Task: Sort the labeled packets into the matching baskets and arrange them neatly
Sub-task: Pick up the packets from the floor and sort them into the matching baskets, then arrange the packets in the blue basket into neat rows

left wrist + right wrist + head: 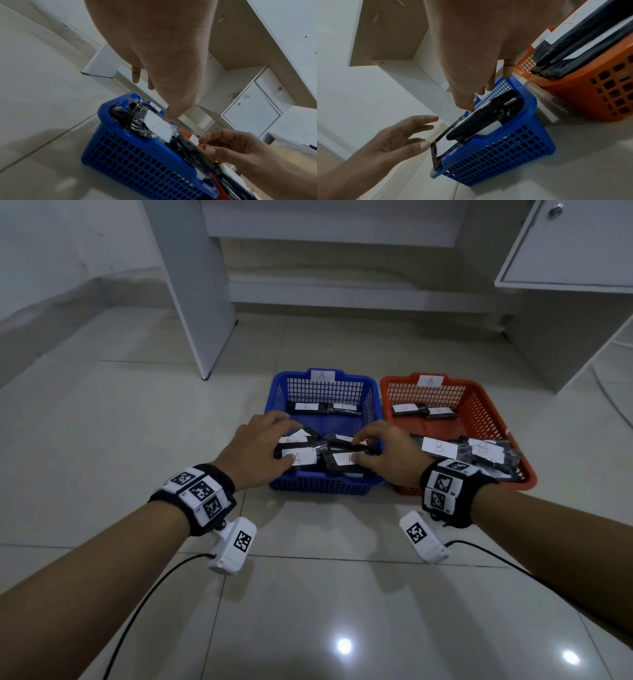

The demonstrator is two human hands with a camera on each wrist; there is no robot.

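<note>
The blue basket point(325, 486) tagged A holds black packets with white A labels. Two lie at its far end point(323, 408) and several are piled at the near end. My left hand point(270, 446) lies on the left near packet point(301, 457) with fingers spread and straight, and its thumb point(169, 116) touches the label. My right hand point(368, 451) has curled fingers and pinches the right near packet point(342, 458) between thumb and forefinger. The orange basket point(479, 405) tagged B holds B packets point(440, 447).
Both baskets stand side by side on a glossy tiled floor. A white desk panel point(202, 302) stands behind and to the left, and a white cabinet point(565, 244) is at the back right. Black cables trail from both wrist cameras across the floor.
</note>
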